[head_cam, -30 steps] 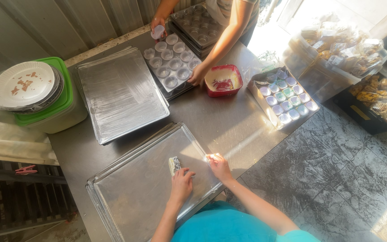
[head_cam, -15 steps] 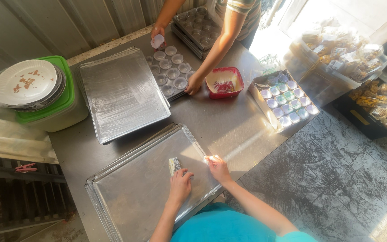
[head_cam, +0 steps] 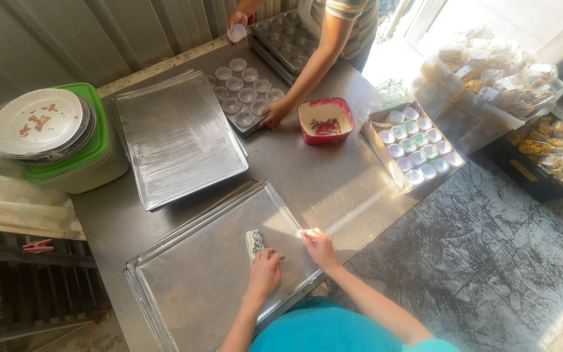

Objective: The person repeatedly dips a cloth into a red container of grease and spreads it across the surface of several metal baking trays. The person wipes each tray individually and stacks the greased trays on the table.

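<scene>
Red bowl point(head_cam: 326, 120) smeared inside, muffin tray point(head_cam: 245, 94) with paper cups, left hand point(head_cam: 265, 272) on baking sheet point(head_cam: 210, 274)

Hands: four, the wearer's two point(head_cam: 265, 270) point(head_cam: 318, 246) and another person's two point(head_cam: 274, 115) point(head_cam: 237, 19)
Flat trays: two stacks point(head_cam: 216, 274) point(head_cam: 177, 137)
Cup moulds: two point(head_cam: 245, 91) point(head_cam: 291, 39)
Red bowl: one point(head_cam: 325, 120)
Box of cups: one point(head_cam: 415, 146)
Plates: one stack point(head_cam: 34, 122)
Green tub: one point(head_cam: 79, 163)
</scene>
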